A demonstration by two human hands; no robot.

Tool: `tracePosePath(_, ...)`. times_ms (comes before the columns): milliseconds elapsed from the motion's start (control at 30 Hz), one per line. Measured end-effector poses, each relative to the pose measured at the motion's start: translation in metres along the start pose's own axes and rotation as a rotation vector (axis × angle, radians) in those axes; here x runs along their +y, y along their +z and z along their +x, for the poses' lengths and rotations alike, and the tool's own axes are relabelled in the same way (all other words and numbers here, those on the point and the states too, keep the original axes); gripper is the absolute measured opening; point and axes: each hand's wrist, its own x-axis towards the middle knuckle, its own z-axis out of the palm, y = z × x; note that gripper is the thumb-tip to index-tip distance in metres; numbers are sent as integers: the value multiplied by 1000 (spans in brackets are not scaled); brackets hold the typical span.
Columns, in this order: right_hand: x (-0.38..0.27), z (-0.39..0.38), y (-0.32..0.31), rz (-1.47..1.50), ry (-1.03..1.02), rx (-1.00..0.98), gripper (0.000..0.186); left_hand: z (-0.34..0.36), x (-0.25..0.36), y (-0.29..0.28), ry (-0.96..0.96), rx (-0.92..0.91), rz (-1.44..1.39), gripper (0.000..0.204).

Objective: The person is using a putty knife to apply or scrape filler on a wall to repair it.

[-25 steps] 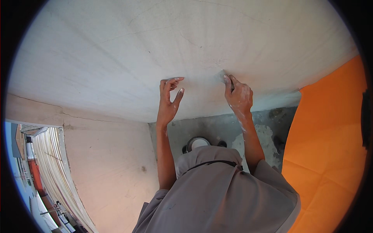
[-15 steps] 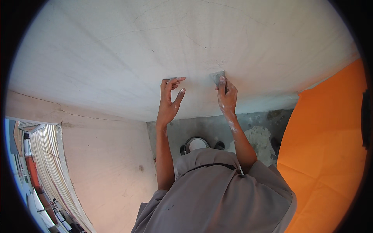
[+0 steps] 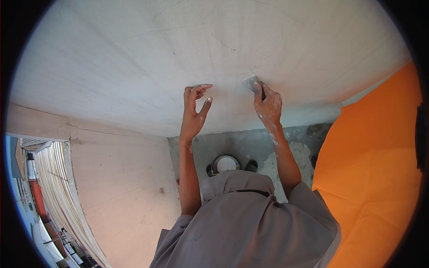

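R hand (image 3: 269,105) (white-smeared) w/ flat grey tool (image 3: 251,82) at wall (image 3: 134,67).

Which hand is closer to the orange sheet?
Right. The right hand, holding a small grey tool, is left of the orange sheet and apart from it; the left hand is farther off, left of the right hand.

Cracked wall (image 3: 134,67) and patchy floor (image 3: 250,145) suggest an unfinished room.
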Motion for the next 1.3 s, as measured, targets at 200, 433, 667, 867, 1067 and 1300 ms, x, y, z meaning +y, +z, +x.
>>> tracePosePath(200, -9, -14, 41, 455, 280, -77, 55, -2, -5, -1, 15, 3, -9, 38)
tracePosePath(433, -6, -6, 23, 88, 128, 53, 44, 1, -5, 0, 38, 4, -33, 39)
tracePosePath(667, -29, 11, -34, -309, 1, -95, 40, -2, -6, 1, 11, 16, -22, 38)
tracePosePath(867, -15, 0, 4, 67, 57, -26, 36, 0, -5, 1, 1, 18, -17, 37)
tracePosePath(1067, -38, 1, 42, 250, 37, 94, 32, 1, -7, -4, 49, -25, 24, 41)
tracePosePath(1300, -1, -6, 14, 139, -59, -11, 40, 0, -11, -7, 72, -52, -5, 44)
